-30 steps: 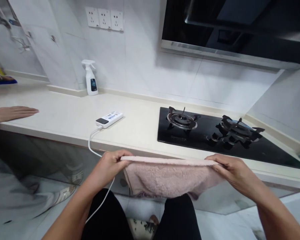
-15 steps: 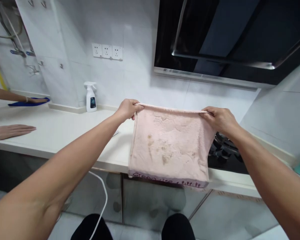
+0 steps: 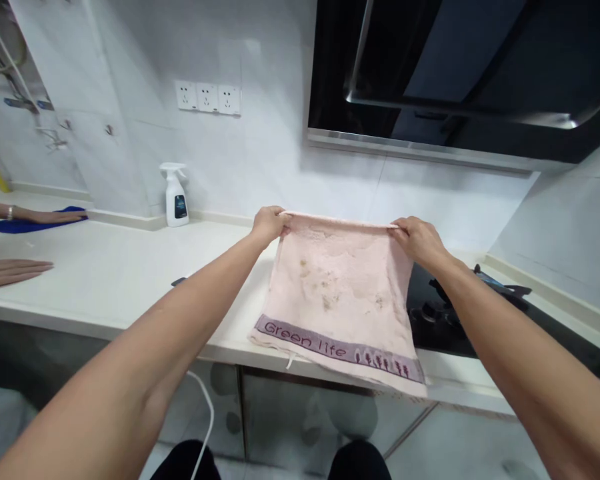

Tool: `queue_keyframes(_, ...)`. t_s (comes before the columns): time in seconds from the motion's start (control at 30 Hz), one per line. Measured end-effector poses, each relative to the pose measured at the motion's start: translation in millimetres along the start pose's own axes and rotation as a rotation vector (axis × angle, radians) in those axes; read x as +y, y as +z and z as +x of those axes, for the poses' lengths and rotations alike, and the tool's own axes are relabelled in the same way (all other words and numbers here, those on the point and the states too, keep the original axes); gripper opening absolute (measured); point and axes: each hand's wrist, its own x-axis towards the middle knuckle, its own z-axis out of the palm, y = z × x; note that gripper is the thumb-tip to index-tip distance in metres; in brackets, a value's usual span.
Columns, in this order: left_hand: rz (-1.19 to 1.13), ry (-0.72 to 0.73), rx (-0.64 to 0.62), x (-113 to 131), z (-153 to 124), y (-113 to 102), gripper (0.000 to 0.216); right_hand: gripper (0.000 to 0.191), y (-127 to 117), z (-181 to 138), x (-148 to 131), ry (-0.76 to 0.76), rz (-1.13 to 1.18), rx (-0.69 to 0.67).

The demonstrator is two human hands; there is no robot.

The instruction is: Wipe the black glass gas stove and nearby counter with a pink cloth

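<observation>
A pink towel [image 3: 340, 280] hangs stretched between my two hands over the white countertop [image 3: 130, 273]. Brown stains mark its middle, and a purple band along its lower part reads "Green life". My left hand [image 3: 271, 225] pinches the upper left corner. At the upper right corner my right hand [image 3: 416, 239] grips the same edge, left of the black gas stove [image 3: 440, 320]. The towel's bottom edge drapes at the counter's front edge. Behind my left forearm, a small dark object [image 3: 179, 281] pokes out, mostly hidden.
A white spray bottle [image 3: 177, 197] stands against the wall below the sockets [image 3: 208, 97]. At far left, another person's hand presses a blue cloth [image 3: 25, 223]; their other hand [image 3: 15, 272] lies flat. A range hood [image 3: 445, 80] overhangs the stove. A white cable [image 3: 207, 413] hangs in front of the cabinets.
The towel's lower end has swung out and unfolded, so the purple lettered band now shows fully. My hands have drawn slightly closer together. The other person's cloth has shifted left in view.
</observation>
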Motion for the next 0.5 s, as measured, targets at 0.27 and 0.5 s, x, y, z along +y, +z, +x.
queue_keyframes(0.27, 0.074, 0.034, -0.198, -56, -95, -37, 0.016, 0.036, -29, -118, -25, -0.157, 0.307, -0.278)
queue_keyframes(0.5, 0.155, 0.011, -0.684, -86, -173, -73, 0.027, 0.037, -21, -216, -47, -0.213, 0.385, -0.626)
